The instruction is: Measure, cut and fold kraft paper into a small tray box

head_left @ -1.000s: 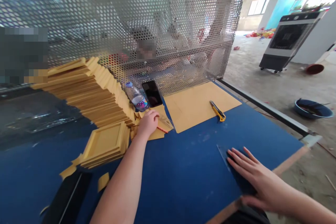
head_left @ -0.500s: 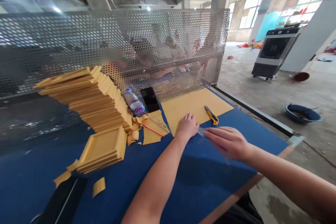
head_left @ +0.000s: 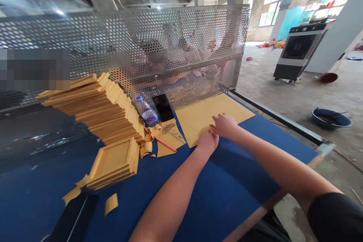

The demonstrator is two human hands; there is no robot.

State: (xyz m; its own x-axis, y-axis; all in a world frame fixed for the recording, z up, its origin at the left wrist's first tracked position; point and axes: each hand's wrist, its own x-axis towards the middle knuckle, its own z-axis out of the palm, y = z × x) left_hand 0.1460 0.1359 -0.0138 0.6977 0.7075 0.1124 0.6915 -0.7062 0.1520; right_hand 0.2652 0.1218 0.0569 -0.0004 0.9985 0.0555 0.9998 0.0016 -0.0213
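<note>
"Left hand (head_left: 208, 141) and right hand (head_left: 226, 124): where are they?"

"Close together at the near edge of the large brown sheet (head_left: 195, 121). The left is the nearer to the person, and the right reaches over the sheet just beyond it."

"Are they gripping anything?"

"Their fingers are bent inward, the left's rather tightly. What lies between them is hidden, so one cannot tell whether either hand has hold of something, or whether they touch each other."

"And the sheet itself?"

"Flat on the blue table (head_left: 133, 204), its far side near the perforated metal panel (head_left: 195, 56)."

"What is left of it?"

"A smaller brown piece (head_left: 162, 150), with a clear protractor (head_left: 170, 130) and a red pencil (head_left: 166, 145) on it. Behind those are a black phone (head_left: 163, 107) and a plastic bottle (head_left: 149, 117), the bottle upright."

"Farther over?"

"A tall stack of frame-like pieces (head_left: 102, 111) leans beside the bottle. A low stack (head_left: 115, 157) of similar pieces sits in front of it, with a curled scrap (head_left: 111, 204) nearer the person."
</note>
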